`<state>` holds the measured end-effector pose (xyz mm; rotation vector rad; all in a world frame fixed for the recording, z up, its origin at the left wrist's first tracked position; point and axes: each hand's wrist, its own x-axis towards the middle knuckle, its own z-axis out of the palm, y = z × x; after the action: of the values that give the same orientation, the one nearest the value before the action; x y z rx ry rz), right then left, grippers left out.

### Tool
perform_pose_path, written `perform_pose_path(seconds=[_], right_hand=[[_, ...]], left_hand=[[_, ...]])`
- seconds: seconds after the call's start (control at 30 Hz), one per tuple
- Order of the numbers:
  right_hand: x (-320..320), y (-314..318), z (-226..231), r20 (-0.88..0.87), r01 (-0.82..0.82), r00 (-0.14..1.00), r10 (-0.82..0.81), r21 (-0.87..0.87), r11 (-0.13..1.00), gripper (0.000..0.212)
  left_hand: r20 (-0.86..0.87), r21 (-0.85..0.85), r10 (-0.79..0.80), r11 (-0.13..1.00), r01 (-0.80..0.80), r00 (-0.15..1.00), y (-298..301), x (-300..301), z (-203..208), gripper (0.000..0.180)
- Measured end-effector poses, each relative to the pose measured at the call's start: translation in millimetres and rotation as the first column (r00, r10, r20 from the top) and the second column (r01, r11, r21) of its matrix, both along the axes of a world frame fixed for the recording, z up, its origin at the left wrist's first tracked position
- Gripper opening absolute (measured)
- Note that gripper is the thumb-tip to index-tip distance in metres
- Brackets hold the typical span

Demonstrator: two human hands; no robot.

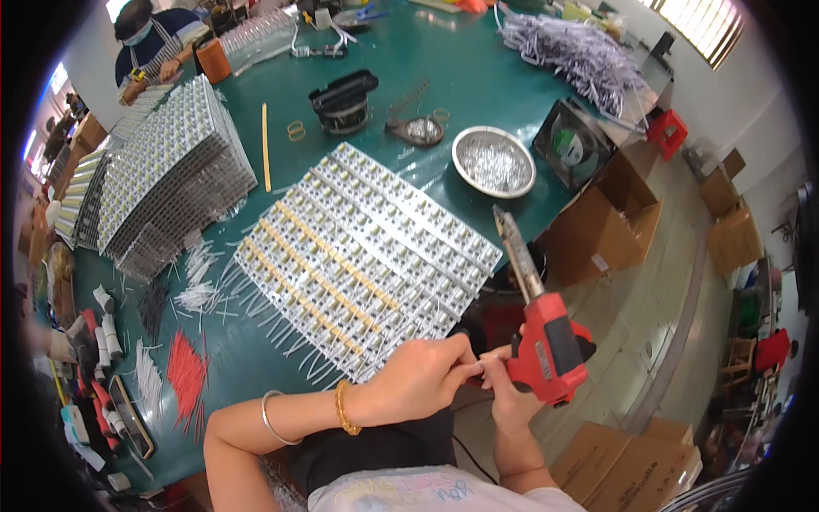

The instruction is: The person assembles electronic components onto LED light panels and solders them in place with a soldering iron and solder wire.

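Note:
Just beyond my lap, my left hand (435, 375) and my right hand (510, 394) meet, fingertips pinched together. A small pale bit shows between them, too small to name. A red and black soldering gun (546, 346) sits in my right hand, its metal barrel pointing away toward a bowl; how the fingers wrap its handle is partly hidden. Left of my hands lies a panel of small circuit boards (367, 247) in rows, several strips of yellow tape across it. White wires fringe its near left edge.
Stacked board panels (166, 171) stand at left, near red wires (183, 375) and white wires (148, 375). A metal bowl (493, 162) of small silvery parts, a black fan (573, 143) and a black container (343, 102) lie beyond. Cardboard boxes (627, 465) stand at right. A co-worker (153, 43) works far left.

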<state>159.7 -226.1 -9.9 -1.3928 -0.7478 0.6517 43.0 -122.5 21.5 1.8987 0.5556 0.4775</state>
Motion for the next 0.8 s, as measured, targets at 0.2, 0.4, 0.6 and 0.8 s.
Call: perform_pose_path(seconds=[0.2, 0.4, 0.6, 0.8], right_hand=[[3.4, 8.5, 9.3, -0.012, 0.087, 0.996, -0.088, -0.073, 0.994, 0.052], [19.5, -6.8, -4.5, 0.012, 0.171, 0.985, -0.172, 0.060, 0.984, 0.048], [29.3, -56.8, -11.6, 0.014, -0.021, 1.000, 0.021, 0.048, 0.999, 0.074], [22.9, -85.2, -7.8, -0.048, 0.042, 0.998, -0.050, -0.159, 0.986, 0.088]], left_hand=[[0.018, -0.055, 0.058, 0.997, -0.057, 0.998, 4.6, 4.5, -2.8, 0.009], [-0.123, 0.001, 0.301, 0.953, -0.303, 0.946, 33.7, 8.6, 0.4, 0.012], [-0.188, 0.119, 0.337, 0.940, -0.319, 0.923, 39.6, 10.1, -20.6, 0.016], [-0.280, 0.148, 0.289, 0.955, -0.256, 0.916, 45.3, 8.7, -20.0, 0.015]])
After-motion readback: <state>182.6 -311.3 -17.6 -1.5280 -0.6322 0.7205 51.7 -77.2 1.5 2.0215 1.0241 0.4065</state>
